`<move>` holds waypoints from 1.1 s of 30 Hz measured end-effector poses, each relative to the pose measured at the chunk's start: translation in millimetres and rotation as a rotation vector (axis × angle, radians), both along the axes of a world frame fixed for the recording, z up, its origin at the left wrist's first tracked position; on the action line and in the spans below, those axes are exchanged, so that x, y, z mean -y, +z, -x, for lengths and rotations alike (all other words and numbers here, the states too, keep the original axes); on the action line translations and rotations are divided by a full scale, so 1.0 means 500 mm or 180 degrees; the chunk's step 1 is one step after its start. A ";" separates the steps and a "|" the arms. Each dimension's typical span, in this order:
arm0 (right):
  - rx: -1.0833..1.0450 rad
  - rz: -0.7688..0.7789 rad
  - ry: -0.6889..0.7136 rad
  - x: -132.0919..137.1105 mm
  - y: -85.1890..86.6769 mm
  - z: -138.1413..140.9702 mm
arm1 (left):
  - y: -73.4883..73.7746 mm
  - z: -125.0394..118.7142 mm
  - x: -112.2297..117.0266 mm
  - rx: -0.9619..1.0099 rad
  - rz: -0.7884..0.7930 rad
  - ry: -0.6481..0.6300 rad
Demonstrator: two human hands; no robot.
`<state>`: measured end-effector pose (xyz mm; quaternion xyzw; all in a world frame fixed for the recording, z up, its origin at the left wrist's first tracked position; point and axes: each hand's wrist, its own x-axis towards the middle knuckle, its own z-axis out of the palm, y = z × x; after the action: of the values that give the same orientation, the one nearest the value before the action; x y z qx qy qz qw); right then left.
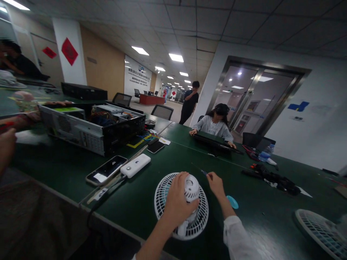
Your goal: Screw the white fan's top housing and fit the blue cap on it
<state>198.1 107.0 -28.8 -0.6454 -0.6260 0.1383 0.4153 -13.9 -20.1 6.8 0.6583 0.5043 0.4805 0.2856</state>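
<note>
My left hand [177,204] wraps over the white motor hub of a small round desk fan [192,189], which lies on its back on the green tabletop [260,206]. My right hand [215,184] pinches a thin screwdriver [202,170] with a blue handle, its shaft pointing left above the fan. A flat light-blue round piece [232,202] lies just below my right hand. The part of the fan under my left palm is hidden.
A second white fan grille [316,231] lies at the lower right, beside a heap of black cables [273,178]. An open computer case [92,130] stands at the left, near a co-worker's hand [7,148]. A smartphone [106,170] and white power bank [135,165] lie nearby. A seated person [215,126] faces me.
</note>
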 end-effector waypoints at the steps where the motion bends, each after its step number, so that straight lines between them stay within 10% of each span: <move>1: -0.0193 -0.0170 0.0001 -0.004 0.023 0.003 | 0.001 0.000 0.003 0.0003 -0.0020 0.0004; 11: -0.2310 -0.2176 0.0711 0.099 0.282 0.118 | -0.009 0.000 0.001 0.0192 0.0274 0.0002; 14: -0.2357 -0.2371 0.1004 0.156 0.296 0.144 | -0.020 -0.001 -0.003 0.0217 0.0155 0.0019; 22: 0.1179 -0.2394 0.1100 0.209 0.305 0.155 | -0.025 -0.011 -0.005 0.0217 -0.0015 0.0097; 33: 0.1307 -0.2156 0.1413 0.195 0.298 0.160 | -0.025 -0.011 -0.006 0.0155 -0.0052 0.0100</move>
<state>118.1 9.7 120.3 -0.3373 -0.8286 -0.1195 0.4306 -8.4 -17.2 -5.8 0.6407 0.5035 0.5049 0.2848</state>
